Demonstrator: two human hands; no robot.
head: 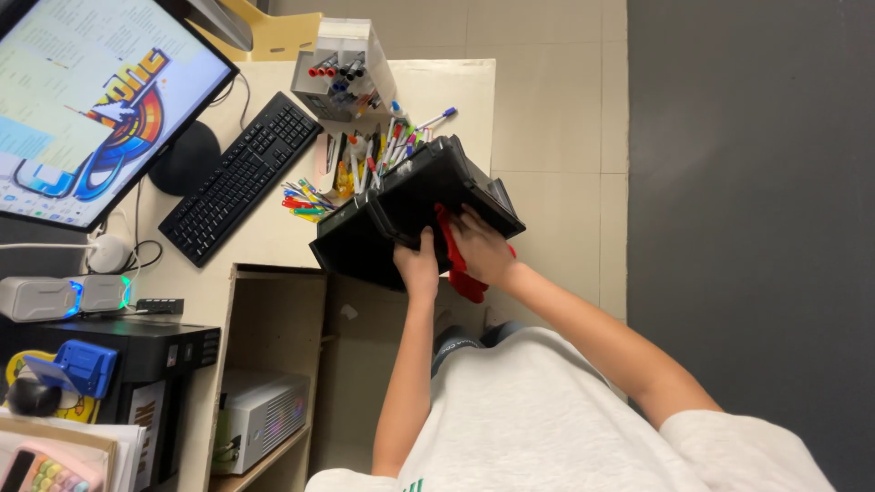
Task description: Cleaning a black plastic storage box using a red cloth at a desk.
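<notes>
Looking down over a white shirt [547,419] and two bare arms, both reaching for a black desk organiser [415,214]. It's at the near edge of the desk [273,232], jutting out over that edge and partly over the tiled floor [556,109]. It's tilted, not sitting flat; its long axis runs slantwise across the view, the lower end at the desk's near edge beside the shelf unit, the higher end out toward the floor side. The dark outer wall faces the camera, the open side faces away toward the pens.

Left hand [417,269] is on the lower middle of the organiser, thumb up against the black wall, fingers wrapped under the edge: a closed grip on the organiser. Right hand [483,251] lies flat against the same wall nearer the raised end, pressing a red cloth [460,269] to the surface. The cloth shows above the fingers and hangs down below the palm, so that hand is closed on the cloth.

Behind the organiser, a scatter of coloured pens and markers [365,169] lies loose on the desk, touching or just beside its far side. Beyond them, a white pen holder [344,68] stands with markers in it. A black keyboard [239,178] lies diagonally, next to a lit monitor [96,100]. Below the desk, a wooden shelf unit [264,364] holds a white box [260,419].
</notes>
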